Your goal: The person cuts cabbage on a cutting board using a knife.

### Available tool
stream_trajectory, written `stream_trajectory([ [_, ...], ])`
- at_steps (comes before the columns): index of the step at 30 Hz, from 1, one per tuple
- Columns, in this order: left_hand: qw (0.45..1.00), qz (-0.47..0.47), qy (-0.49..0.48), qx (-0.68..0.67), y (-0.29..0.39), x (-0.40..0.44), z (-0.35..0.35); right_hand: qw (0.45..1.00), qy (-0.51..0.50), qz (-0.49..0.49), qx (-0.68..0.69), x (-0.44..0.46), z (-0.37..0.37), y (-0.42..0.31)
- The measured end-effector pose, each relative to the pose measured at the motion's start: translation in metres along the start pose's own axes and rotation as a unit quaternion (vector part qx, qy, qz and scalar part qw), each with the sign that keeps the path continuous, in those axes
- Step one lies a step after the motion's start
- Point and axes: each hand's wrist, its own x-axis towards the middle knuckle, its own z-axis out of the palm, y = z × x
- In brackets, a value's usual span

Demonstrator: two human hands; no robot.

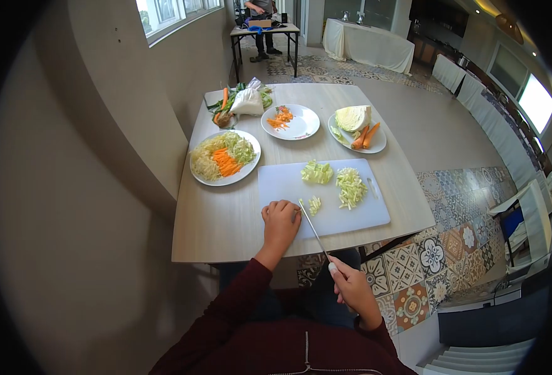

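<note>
My right hand (353,289) is wrapped round the handle of a knife (314,229), whose blade slants up and left over the board. Curled fingers of my left hand (281,220) press down on the white cutting board (282,181), right beside the blade. A bit of pale green cabbage shows at those fingertips; the rest under them is hidden. Just right of the blade lies a little chopped cabbage (314,205). Farther up the board are a stack of cabbage leaf pieces (317,172) and a larger heap of cabbage strips (351,189).
A plate (231,182) holds shredded vegetables and carrot strips (227,164). Carrot bits (281,118) lie on a middle plate (301,130). Another plate (376,149) bears half a cabbage (353,117) and carrots (366,137). A white bag (248,102) sits back left. Someone stands at a far table (282,29).
</note>
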Motion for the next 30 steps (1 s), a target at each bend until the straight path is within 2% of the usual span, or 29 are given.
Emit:
stream_trajectory([
  [8, 1.0, 0.002, -0.008, -0.001, 0.0002, -0.0004, -0.0022, 0.999, 0.029, -0.014, 0.004, 0.0012, 0.0016, 0.0041],
  [30, 1.0, 0.004, 0.007, 0.009, -0.0024, -0.0004, 0.0014, 0.999, -0.003, -0.012, 0.044, -0.0048, 0.0042, -0.0007],
])
